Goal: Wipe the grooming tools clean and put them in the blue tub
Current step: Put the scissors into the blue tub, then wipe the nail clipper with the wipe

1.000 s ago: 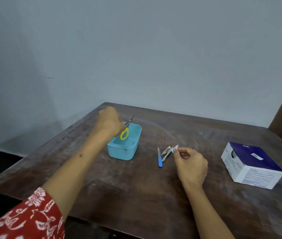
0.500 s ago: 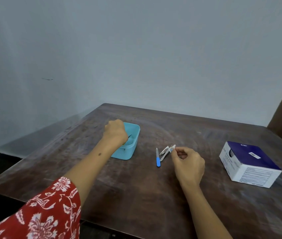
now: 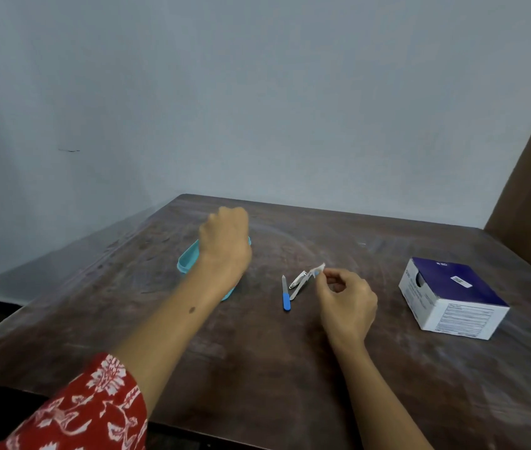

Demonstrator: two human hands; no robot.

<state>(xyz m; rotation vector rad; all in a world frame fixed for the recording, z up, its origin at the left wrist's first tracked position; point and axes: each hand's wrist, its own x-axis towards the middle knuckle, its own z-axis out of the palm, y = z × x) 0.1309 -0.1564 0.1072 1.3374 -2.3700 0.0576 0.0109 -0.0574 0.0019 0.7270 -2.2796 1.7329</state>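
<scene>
Right hand point(image 3: 347, 306) fingers point(image 3: 324, 277) are pinching a small white wipe point(image 3: 317, 271), touching the nail clipper point(image 3: 300, 280) lying on the bench point(image 3: 290, 368); left hand point(image 3: 225, 241) is hovering over the blue tub point(image 3: 188, 258), finger spread hidden, cannot tell; blue-handled nail file point(image 3: 285, 293) is lying just beside the clipper; purple-and-white box point(image 3: 452, 297) is sitting well apart at right.

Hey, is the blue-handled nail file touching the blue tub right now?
Apart. The head view shows bare table between the nail file and the blue tub.
</scene>
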